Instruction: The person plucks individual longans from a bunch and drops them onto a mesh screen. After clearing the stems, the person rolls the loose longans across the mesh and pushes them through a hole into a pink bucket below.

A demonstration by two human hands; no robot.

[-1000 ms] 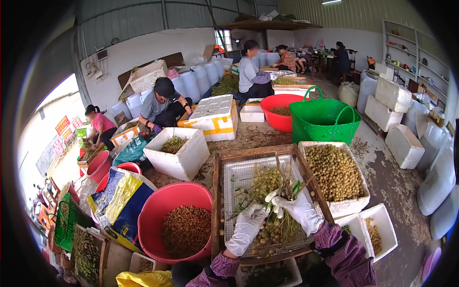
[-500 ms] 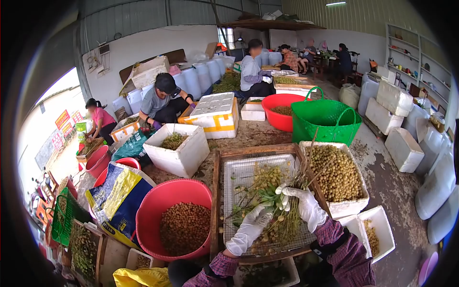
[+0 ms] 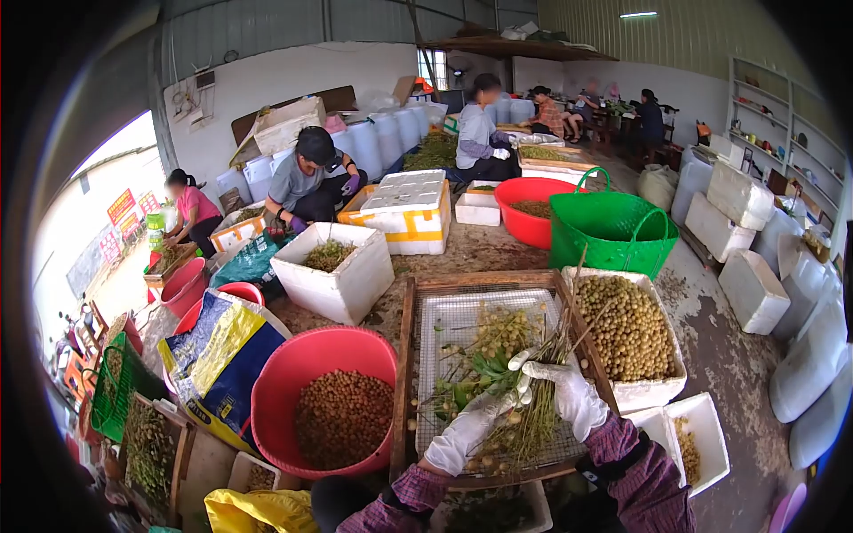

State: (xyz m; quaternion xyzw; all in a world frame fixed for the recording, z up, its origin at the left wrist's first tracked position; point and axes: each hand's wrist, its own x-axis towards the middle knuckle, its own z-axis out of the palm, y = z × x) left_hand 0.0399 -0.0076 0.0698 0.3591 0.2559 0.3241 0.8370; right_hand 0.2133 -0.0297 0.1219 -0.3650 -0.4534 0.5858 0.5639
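My right hand (image 3: 569, 391), in a white glove, is wrapped round a bunch of thin fruit stems (image 3: 537, 428) above a wire-mesh screen (image 3: 440, 315) with a wooden frame. Against the left side of the bunch is my left hand (image 3: 473, 430), also white-gloved, its fingers closed together near the right fingertips. What the left fingers pinch is hidden. Green leaves (image 3: 484, 369) and small round yellowish fruits (image 3: 506, 334) on stalks lie on the mesh just beyond my hands.
A red tub (image 3: 280, 377) of brownish fruits stands left of the screen. To the right is a white foam box (image 3: 653, 391) heaped with yellowish fruits. Behind it stands a green basket (image 3: 613, 233). Co-workers (image 3: 306, 182) sit among foam boxes and tubs.
My left hand has shifted slightly right and up, closer to my right fingers. The green leaves now lie farther left. My right hand still grips the stems, and the whole view has shifted slightly.
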